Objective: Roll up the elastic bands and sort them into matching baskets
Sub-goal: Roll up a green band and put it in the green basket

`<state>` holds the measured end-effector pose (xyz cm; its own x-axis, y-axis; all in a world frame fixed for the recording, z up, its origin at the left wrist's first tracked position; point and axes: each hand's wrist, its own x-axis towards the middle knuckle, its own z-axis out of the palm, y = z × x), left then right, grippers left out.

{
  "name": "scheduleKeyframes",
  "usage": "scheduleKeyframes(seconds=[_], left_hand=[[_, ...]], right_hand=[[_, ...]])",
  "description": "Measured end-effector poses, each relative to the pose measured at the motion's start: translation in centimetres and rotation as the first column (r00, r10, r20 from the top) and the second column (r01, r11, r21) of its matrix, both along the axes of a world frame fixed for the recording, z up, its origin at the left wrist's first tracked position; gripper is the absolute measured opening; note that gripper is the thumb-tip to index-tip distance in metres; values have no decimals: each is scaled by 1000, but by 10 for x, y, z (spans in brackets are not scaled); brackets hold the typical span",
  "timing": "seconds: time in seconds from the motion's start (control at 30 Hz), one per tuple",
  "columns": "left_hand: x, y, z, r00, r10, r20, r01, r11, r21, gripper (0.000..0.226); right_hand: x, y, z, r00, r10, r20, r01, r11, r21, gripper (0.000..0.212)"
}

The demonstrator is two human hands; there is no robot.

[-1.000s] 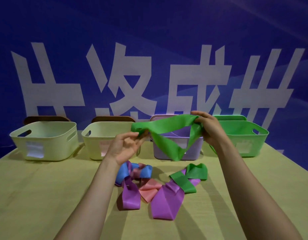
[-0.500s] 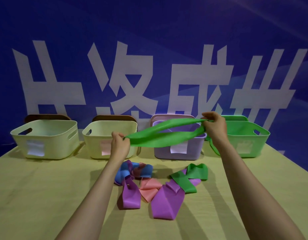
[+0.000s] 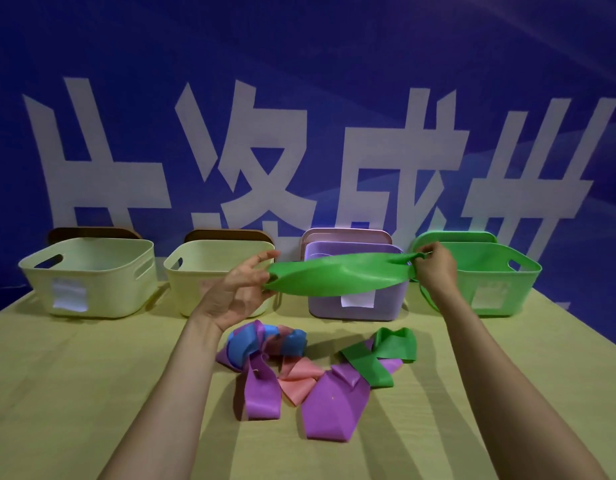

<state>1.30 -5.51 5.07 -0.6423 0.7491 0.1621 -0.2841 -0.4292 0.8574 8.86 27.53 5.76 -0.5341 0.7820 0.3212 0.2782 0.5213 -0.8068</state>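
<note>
The left hand (image 3: 239, 291) is turned palm up and catches one end of a green band (image 3: 337, 278) between thumb and fingers, its other fingers loosely spread. The right hand (image 3: 435, 269) pinches the other end with curled fingers, so the band hangs in the air above the worktop (image 3: 74, 393), pulled out flat between the two hands.

Just behind the right hand stands the green basket (image 3: 493, 289). Between the hands, behind the band, is the purple basket (image 3: 355, 308). Behind the left hand is a cream basket (image 3: 192, 271), and further out to that hand's left a second cream basket (image 3: 91, 271).

Below the hands, nearer the person, loose bands lie in a heap: a blue band (image 3: 242, 351) twisted with a narrow purple band (image 3: 261, 393), a pink band (image 3: 296, 381), and a wide purple band (image 3: 330, 407) with a second green band (image 3: 393, 344) lying across it
</note>
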Motion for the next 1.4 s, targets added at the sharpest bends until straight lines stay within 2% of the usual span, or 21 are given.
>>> scheduleKeyframes(seconds=[0.1, 0.17, 0.2, 0.27, 0.37, 0.43, 0.53, 0.6, 0.63, 0.67, 0.7, 0.77, 0.83, 0.93, 1.0, 1.1, 1.13, 1.17, 1.27, 1.33, 1.4], left_hand=[[-1, 7, 1, 994, 104, -17, -104, 995, 7, 40], [-4, 13, 0, 947, 292, -133, -308, 943, -128, 29], [-7, 16, -2, 892, 380, -244, -432, 877, -213, 30], [-10, 19, -6, 683, 508, -524, -708, 635, -308, 33], [-8, 26, -10, 296, 479, -827, -949, 246, -197, 35], [-3, 33, -12, 206, 493, -845, -976, 167, -140, 37], [1, 39, -12, 269, 562, -782, -962, 201, -186, 33], [-3, 38, -13, 369, 516, -773, -929, 221, -297, 28], [-6, 37, -12, 458, 536, -709, -889, 263, -375, 28], [-6, 35, -10, 559, 584, -588, -827, 352, -437, 29], [-4, 34, -5, 667, 637, -386, -737, 489, -466, 29], [1, 30, 2, 798, 601, 39, -536, 738, -411, 24], [2, 28, 7, 852, 499, 158, -429, 838, -337, 20], [5, 33, 13, 881, 462, 102, -425, 868, -259, 22], [9, 38, 17, 908, 419, 30, -399, 883, -247, 24], [23, 47, 26, 970, 244, -5, -240, 950, -200, 21], [26, 49, 28, 980, 200, -7, -197, 961, -195, 24], [29, 52, 30, 983, 181, -20, -181, 963, -199, 28], [35, 57, 35, 960, 192, -202, -243, 932, -269, 28], [39, 58, 39, 929, 180, -322, -284, 907, -310, 25], [39, 58, 44, 857, 246, -453, -420, 844, -335, 28]], right_hand=[[0, 1, -6, 1000, -1, 13, 2, 1000, -10, 24], [0, 3, -7, 1000, 6, 27, -5, 999, -50, 25], [-1, 4, -8, 999, 20, 43, -18, 998, -57, 27], [-3, 5, -8, 994, 78, 82, -73, 996, -60, 32], [-5, -4, -9, 971, 171, 164, -179, 983, 34, 38], [-5, -9, -10, 957, 203, 209, -236, 961, 146, 43], [-4, -13, -9, 950, 232, 210, -275, 939, 207, 42], [-2, -19, -3, 949, 315, 31, -312, 948, -64, 38], [-1, -21, 1, 933, 353, -73, -360, 906, -221, 37], [3, -22, 4, 906, 390, -164, -423, 837, -346, 37], [7, -24, 7, 875, 433, -217, -484, 765, -424, 35], [15, -25, 11, 801, 524, -289, -594, 635, -494, 31], [19, -25, 10, 745, 601, -288, -654, 572, -495, 30], [21, -35, 7, 668, 728, -157, -693, 530, -489, 26], [20, -49, 4, 614, 789, 0, -699, 544, -464, 23], [19, -69, 5, 492, 774, 399, -739, 614, -279, 34], [20, -77, 9, 485, 754, 443, -762, 613, -210, 40], [21, -85, 13, 499, 776, 385, -791, 589, -164, 42], [23, -104, 25, 517, 856, 28, -843, 514, -157, 47], [23, -111, 31, 582, 813, 9, -812, 582, -50, 39], [22, -111, 33, 647, 762, -7, -762, 647, 22, 28]])
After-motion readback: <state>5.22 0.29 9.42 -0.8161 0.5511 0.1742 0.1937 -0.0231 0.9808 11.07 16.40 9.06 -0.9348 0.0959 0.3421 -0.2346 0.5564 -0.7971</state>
